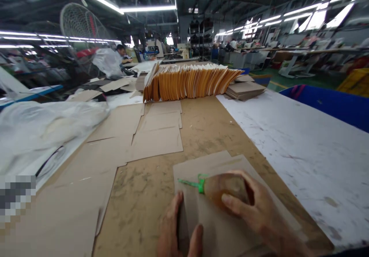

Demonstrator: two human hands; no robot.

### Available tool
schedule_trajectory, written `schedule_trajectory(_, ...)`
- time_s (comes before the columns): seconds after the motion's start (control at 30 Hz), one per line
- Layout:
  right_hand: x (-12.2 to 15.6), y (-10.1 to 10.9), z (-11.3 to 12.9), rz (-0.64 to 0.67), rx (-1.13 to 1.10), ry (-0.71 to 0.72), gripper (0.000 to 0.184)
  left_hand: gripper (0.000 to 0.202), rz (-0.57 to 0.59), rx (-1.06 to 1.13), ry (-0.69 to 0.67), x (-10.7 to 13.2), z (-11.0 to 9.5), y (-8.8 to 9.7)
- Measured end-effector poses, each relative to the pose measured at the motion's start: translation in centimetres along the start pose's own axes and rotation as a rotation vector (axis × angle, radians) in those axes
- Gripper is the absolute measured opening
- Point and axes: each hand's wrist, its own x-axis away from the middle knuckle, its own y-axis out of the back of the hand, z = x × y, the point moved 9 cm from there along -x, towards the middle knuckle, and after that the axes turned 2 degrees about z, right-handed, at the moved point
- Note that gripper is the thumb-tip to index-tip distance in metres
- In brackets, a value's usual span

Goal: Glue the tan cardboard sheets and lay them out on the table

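My right hand is wrapped round a brown glue bottle with a green nozzle that points left, low over a flat cardboard sheet at the near edge of the table. My left hand rests on the left edge of the same sheet, fingers and thumb pressing it down. The sheet lies on a second sheet that shows along its far edge.
Flat cardboard pieces cover the left part of the wooden table. A row of upright orange-edged folded cartons stands at the far end beside a low cardboard stack. A white plastic bag lies left. A blue bin stands right.
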Motion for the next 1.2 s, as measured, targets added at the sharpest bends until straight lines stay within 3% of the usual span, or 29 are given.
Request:
schedule_trajectory(0.07,-0.5,0.6,-0.2,0.047,-0.089,0.027,0.039,0.054,0.044,0.014,0.048,0.6,-0.6,0.6)
schedule_trajectory(0.13,-0.8,3.0,-0.5,0.009,-0.092,0.070,0.040,0.071,0.110,0.021,0.077,1.3,-0.9,1.1)
schedule_trajectory(0.27,-0.4,6.7,-0.7,0.035,0.133,0.135,0.043,0.113,0.229,-0.006,0.028,2.9,-1.0,1.5)
schedule_trajectory(0.4,0.5,5.7,-0.6,0.190,0.249,0.143,0.042,0.121,0.225,-0.037,-0.036,3.5,-1.6,1.4)
schedule_trajectory(0.7,-0.2,3.2,-0.5,0.335,0.297,0.166,0.043,0.118,0.179,-0.129,-0.053,3.6,-2.0,1.3)
schedule_trajectory(1.0,0.8,2.3,-0.2,0.699,0.344,0.137,0.043,0.106,0.208,-0.038,-0.020,3.5,-1.9,1.0)
schedule_trajectory(1.1,0.3,2.1,-0.2,0.711,0.352,0.161,0.044,0.107,0.194,-0.046,-0.032,3.5,-1.9,1.1)
schedule_trajectory(1.2,-1.0,2.7,0.2,0.532,0.371,0.282,0.043,0.110,0.177,-0.063,-0.051,3.5,-1.9,1.2)
